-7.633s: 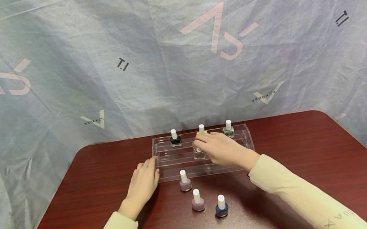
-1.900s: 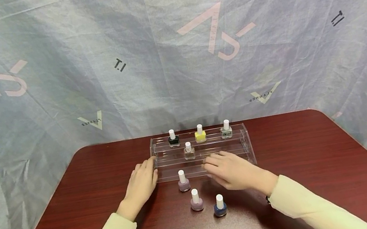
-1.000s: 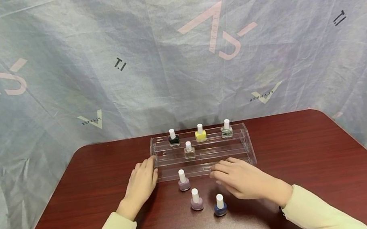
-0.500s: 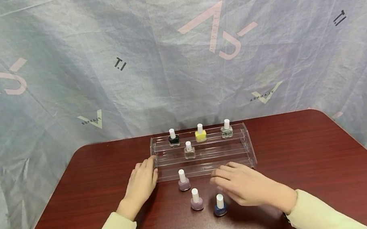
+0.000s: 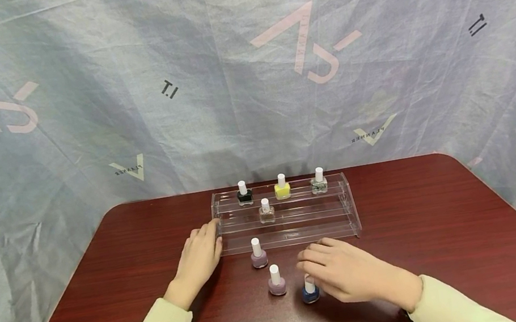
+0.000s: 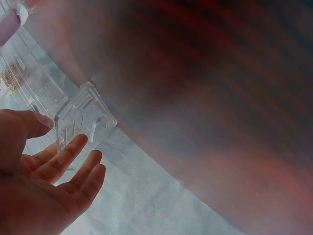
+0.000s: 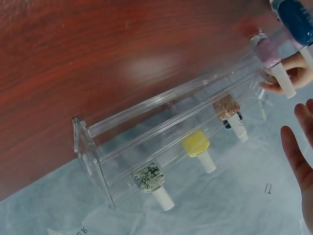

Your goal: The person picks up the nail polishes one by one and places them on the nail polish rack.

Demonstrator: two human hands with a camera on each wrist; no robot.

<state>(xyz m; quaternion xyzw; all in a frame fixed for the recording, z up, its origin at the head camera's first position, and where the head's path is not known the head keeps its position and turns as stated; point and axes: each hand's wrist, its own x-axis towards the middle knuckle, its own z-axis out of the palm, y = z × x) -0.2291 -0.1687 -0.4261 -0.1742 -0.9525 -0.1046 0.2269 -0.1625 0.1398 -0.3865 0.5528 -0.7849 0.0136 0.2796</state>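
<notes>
My left hand [image 5: 197, 255] rests against the left end of a clear tiered rack [image 5: 286, 235], its fingertips at the end panel; in the left wrist view its fingers [image 6: 73, 152] are spread loosely. My right hand [image 5: 347, 272] hovers over a blue nail polish bottle [image 5: 310, 294], hiding the top of its white cap. In the right wrist view the fingers [image 7: 293, 152] stand apart from that bottle [image 7: 296, 19]. Two mauve nail polish bottles, a front one [image 5: 277, 286] and a back one [image 5: 258, 258], stand upright left of the right hand.
The rack's top tier holds black [image 5: 245, 198], yellow [image 5: 282, 190] and green-glitter [image 5: 319, 186] nail polish bottles. A gold-glitter bottle [image 5: 267, 214] stands on its middle tier. Behind the reddish-brown table [image 5: 432, 211] hangs a grey printed cloth [image 5: 242, 71].
Earlier, my right hand set the gold-glitter bottle on the middle tier and let go. It has since drawn back toward the front, over the blue bottle. My left hand has stayed at the rack.
</notes>
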